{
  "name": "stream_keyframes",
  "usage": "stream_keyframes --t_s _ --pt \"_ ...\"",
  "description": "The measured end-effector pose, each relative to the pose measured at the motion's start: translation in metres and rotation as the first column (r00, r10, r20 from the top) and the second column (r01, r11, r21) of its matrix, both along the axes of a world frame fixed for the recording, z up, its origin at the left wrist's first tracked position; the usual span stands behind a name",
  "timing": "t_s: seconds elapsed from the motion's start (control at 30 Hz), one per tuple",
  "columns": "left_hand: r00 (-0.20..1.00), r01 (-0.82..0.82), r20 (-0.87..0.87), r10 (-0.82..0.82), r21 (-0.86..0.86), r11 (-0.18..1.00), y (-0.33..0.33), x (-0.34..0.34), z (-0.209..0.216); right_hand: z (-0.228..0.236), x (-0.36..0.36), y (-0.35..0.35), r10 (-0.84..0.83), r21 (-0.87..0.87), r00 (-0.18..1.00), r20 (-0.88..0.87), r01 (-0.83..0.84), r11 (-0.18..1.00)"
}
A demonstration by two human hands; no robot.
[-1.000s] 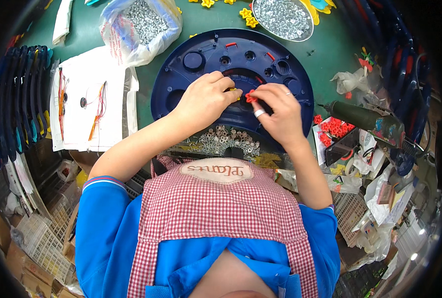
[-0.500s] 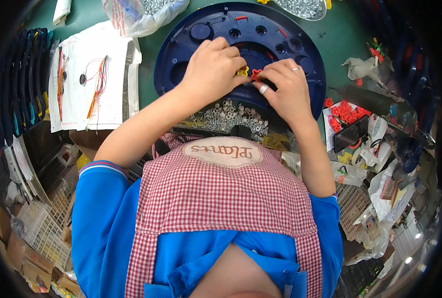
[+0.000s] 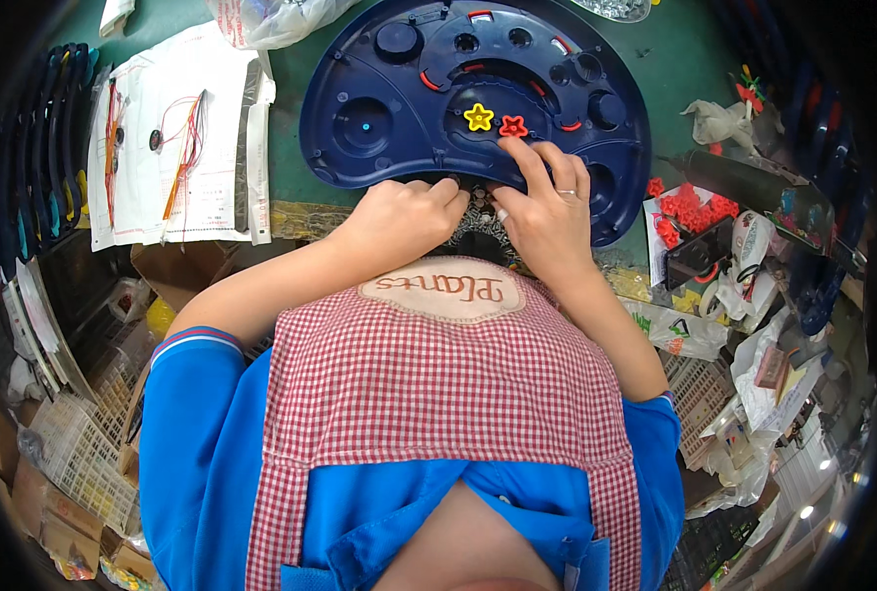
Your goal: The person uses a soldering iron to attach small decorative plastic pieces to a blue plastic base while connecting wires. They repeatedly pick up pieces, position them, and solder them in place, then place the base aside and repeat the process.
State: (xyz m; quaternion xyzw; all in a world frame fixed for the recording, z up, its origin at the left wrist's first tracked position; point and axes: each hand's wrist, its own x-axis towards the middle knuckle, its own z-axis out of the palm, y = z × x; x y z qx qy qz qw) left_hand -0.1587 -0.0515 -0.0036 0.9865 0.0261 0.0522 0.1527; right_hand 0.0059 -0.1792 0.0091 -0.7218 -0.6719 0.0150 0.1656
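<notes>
A dark blue curved plastic panel [image 3: 409, 148] lies on the table in front of me. Side by side near its middle sit a yellow star-shaped piece [image 3: 478, 117] and a red star-shaped piece [image 3: 513, 126]. My left hand [image 3: 411, 217] is curled at the panel's near edge, by the small metal screws and washers [image 3: 480, 225]; whatever its fingertips pinch is hidden. My right hand [image 3: 549, 197] lies over the near edge with its fingers apart. Its index fingertip is beside the red star, and its thumb hangs down by the small metal parts.
White paper sheets with bundles of coloured wires [image 3: 190, 163] lie to the left, beside stacked dark blue parts [image 3: 49, 158]. A plastic bag [image 3: 271, 22] stands behind. At right are a heap of red pieces [image 3: 693, 212], a black phone-like slab [image 3: 697, 254] and a dark green tool [image 3: 744, 182].
Both hands have drawn back toward me from the two stars, which now rest uncovered on the panel. The left hand has come down to the near edge by the small metal parts.
</notes>
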Motion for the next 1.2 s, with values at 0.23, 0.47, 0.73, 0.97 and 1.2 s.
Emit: stream_keyframes --t_s 0.23,0.47,0.73,0.97,1.2 --pt "0.999 0.035 -0.026 -0.035 0.032 0.999 0.0 0.007 -0.004 0.01 0.012 0.007 -0.029 0.076 0.982 -0.188 0.044 0.996" --pt "0.997 -0.024 -0.081 -0.017 -0.486 0.874 0.015 0.017 0.03 -0.004 0.055 0.04 -0.152 0.05 0.966 -0.21 0.166 0.985" --pt "0.978 -0.133 0.077 0.195 -0.491 0.861 0.066 0.045 0.025 -0.006 0.057 0.042 -0.137 -0.038 0.964 -0.23 0.132 0.991" --pt "0.97 -0.195 0.104 0.218 -0.196 0.961 0.071 0.064 0.008 -0.004 0.055 0.044 -0.154 -0.057 0.967 -0.202 0.146 0.988" --pt "0.978 -0.194 0.056 0.2 -0.088 0.977 0.067 0.072 0.007 -0.006 0.056 0.043 -0.124 -0.049 0.974 -0.187 0.117 0.992"
